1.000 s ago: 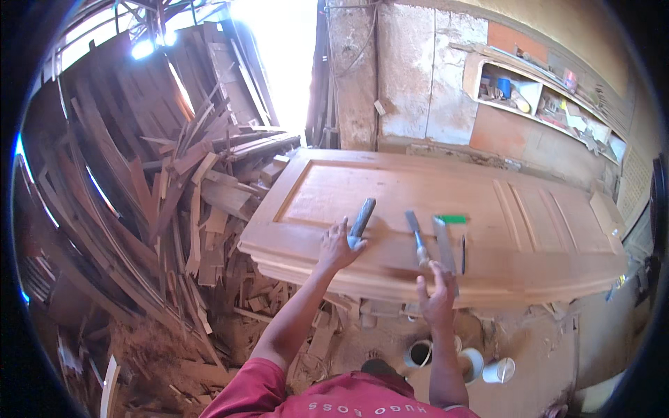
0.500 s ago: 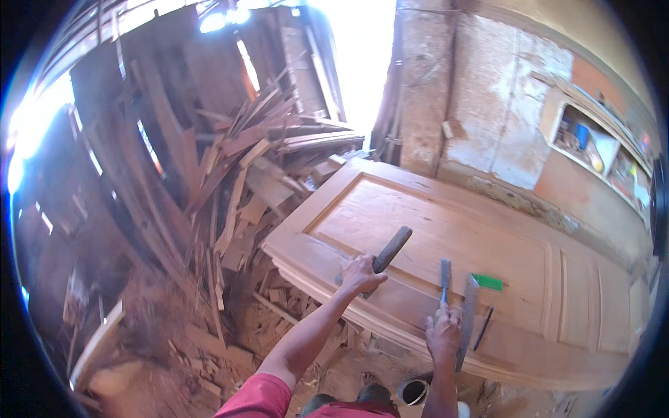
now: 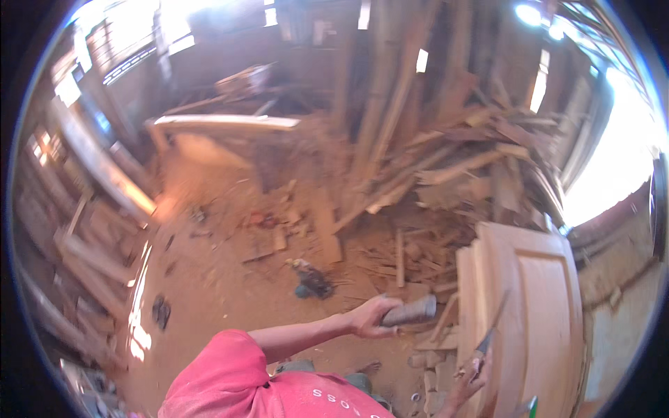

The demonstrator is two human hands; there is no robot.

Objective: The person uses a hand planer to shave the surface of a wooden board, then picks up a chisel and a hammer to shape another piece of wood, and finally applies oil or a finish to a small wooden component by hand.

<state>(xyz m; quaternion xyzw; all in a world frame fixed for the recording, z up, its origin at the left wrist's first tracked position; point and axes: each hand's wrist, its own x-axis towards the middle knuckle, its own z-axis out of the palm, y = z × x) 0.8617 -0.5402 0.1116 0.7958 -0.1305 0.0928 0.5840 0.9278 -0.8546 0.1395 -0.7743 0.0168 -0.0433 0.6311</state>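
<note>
My left hand (image 3: 376,317) is closed round a short, thick, rounded wooden club (image 3: 417,311), held out over the floor left of the panelled wooden door. A chisel (image 3: 486,340) is gripped in my right hand (image 3: 471,375), its thin blade pointing up and away over the door's near edge. The pale wooden door (image 3: 543,306) lies raised on the right, with a framed recessed panel and a moulded edge. At the bottom, part of a green-handled tool (image 3: 534,407) shows on the door.
Scrap boards (image 3: 474,160) are heaped beyond the door. Offcuts and sawdust cover the earth floor (image 3: 216,279), where a dark power tool (image 3: 311,280) lies. A dark sandal-like thing (image 3: 161,311) is further left. Long timbers (image 3: 104,167) lean along the left side.
The view has swung left, so the door now sits at the right edge and more floor shows. My left hand with the club has moved off the door; my right hand still holds the chisel.
</note>
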